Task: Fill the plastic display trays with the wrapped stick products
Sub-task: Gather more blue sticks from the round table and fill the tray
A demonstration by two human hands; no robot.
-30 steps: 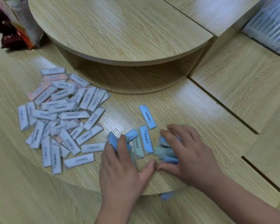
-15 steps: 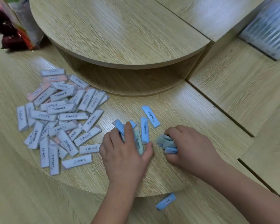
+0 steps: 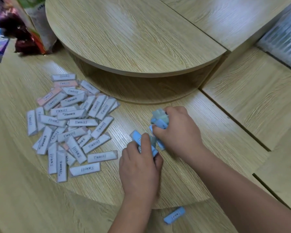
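Left hand (image 3: 139, 167): curled round several blue sticks (image 3: 137, 137), seemingly gathering them by colour.
Right hand (image 3: 178, 132): clutches a blue-green bundle (image 3: 159, 117), just beside the left, near the table (image 3: 133, 118) front edge.
Loose pile (image 3: 71, 125): grey and pink, table's left side.
Plastic tray (image 3: 282, 39): far right, well apart.

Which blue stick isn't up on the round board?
The lone blue stick nearest the camera: it lies below the edge of the round board; the other blue sticks are in the left hand and right hand.
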